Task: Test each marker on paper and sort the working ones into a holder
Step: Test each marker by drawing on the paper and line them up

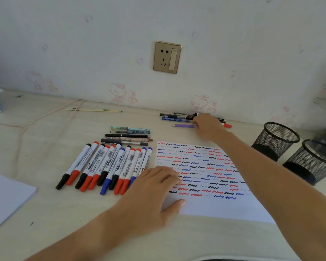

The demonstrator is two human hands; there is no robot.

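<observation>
A white test sheet (220, 208) covered in red, blue and black squiggles lies on the desk. My left hand (154, 187) rests flat on its left edge, fingers spread. Left of it lies a row of several whiteboard markers (109, 166) with black, red and blue caps. My right hand (207, 127) reaches to the far pile of pens (177, 117) by the wall, fingers at the end of a purple pen (184, 125). I cannot tell whether they grip it. Two black mesh holders (277, 140) (312, 161) stand at the right.
A small group of assorted pens (129, 136) lies above the marker row. A pair of wrapped chopsticks (92, 110) and a pink cord (23, 127) lie far left. White paper (6, 196) sits at the left edge. A wall socket (167, 57) is above the desk.
</observation>
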